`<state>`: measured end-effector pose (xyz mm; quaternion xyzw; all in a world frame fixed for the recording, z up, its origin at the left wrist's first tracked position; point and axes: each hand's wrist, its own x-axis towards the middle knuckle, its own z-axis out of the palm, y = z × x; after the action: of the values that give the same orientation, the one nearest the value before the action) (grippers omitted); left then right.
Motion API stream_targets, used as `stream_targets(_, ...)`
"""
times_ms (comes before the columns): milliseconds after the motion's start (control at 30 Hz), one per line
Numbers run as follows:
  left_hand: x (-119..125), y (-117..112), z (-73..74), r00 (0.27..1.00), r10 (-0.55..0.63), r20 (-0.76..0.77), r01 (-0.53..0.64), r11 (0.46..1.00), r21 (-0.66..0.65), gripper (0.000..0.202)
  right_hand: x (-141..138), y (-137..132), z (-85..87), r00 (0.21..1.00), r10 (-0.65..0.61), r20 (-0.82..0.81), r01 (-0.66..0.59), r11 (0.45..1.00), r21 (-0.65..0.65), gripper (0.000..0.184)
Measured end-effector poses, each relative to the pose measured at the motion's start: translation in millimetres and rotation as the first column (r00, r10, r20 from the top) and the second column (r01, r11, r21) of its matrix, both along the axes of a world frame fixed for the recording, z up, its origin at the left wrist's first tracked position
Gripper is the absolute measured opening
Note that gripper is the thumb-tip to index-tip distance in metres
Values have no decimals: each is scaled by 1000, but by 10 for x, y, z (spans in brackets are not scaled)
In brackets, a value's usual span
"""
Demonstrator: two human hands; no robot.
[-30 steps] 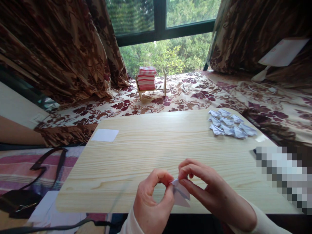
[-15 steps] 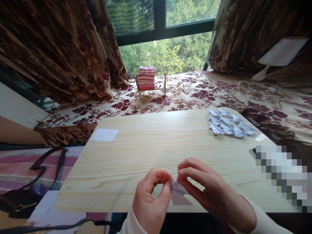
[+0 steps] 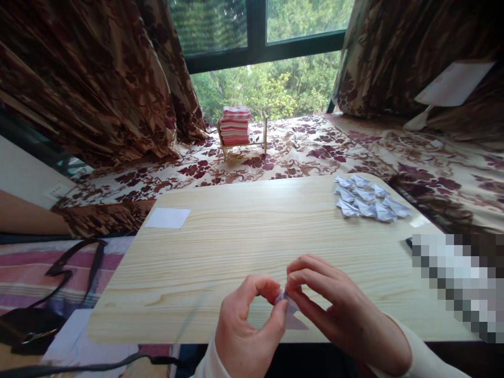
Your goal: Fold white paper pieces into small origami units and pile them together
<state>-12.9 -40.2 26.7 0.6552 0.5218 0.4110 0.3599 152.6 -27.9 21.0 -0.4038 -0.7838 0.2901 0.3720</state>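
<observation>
Window bay: dark-framed window (image 3: 258, 31) with green trees outside, brown floral curtains (image 3: 90, 79) drawn to both sides, maroon-flowered cloth (image 3: 311, 152) spread beyond the pale wooden bench (image 3: 236, 241). All places are given from the bench.

1. black strapped bag (image 3: 51, 283): off the bench's left edge, lower than its top, lying on striped fabric.
2. white square paper sheet (image 3: 167, 218): flat on the bench's far left corner, alone.
3. red-and-white striped stack (image 3: 235, 125): on a small wooden rack beyond the bench's far edge, on the cloth, near the window.
4. left hand (image 3: 246, 333): at the bench's near edge, about centre; thumb and forefinger curled into a ring, pinching the left side of entry 5.
5. small folded white paper piece (image 3: 293, 317): over the bench's near edge, held between both hands, one pointed flap showing under the fingers; contact with the bench cannot be told.
6. right hand (image 3: 342, 310): at the bench's near edge, just right of centre; fingertips bent down, pinching the paper piece from the right, close against the left hand's fingertips.
7. pile of folded white paper pieces (image 3: 368, 202): on the bench's far right corner, well apart from the hands.
8. white card (image 3: 452, 84): beyond the bench's right side, against the curtain.
</observation>
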Motion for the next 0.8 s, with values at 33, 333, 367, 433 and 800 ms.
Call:
stream_targets(33, 2, -2, -2, 1000, 8, -11, -8, 1000, 29, 12, -3, -1, -20, 1000, -15, -22, 15, 1000, -15, 10)
stream_targets(333, 21, -48, -50, 988, 95, 124, -97, 995, 6, 12, -18, -50, -93, 969, -84, -233, 3, 945, -328, 12)
stream_targets(367, 18, -48, -50, 985, 104, 140, -102, 995, -15, 11, -23, -54, -81, 964, -92, -249, 3, 942, -336, 15)
stream_targets(433, 12, -46, -45, 972, 131, 196, -117, 990, -85, 9, -33, -61, -63, 962, -95, -257, 4, 943, -333, 18)
stream_targets(800, 58, 35, -93, 839, 360, 408, -256, 923, -288, 12, -64, 11, -113, 963, -173, -206, 47, 861, -506, 45)
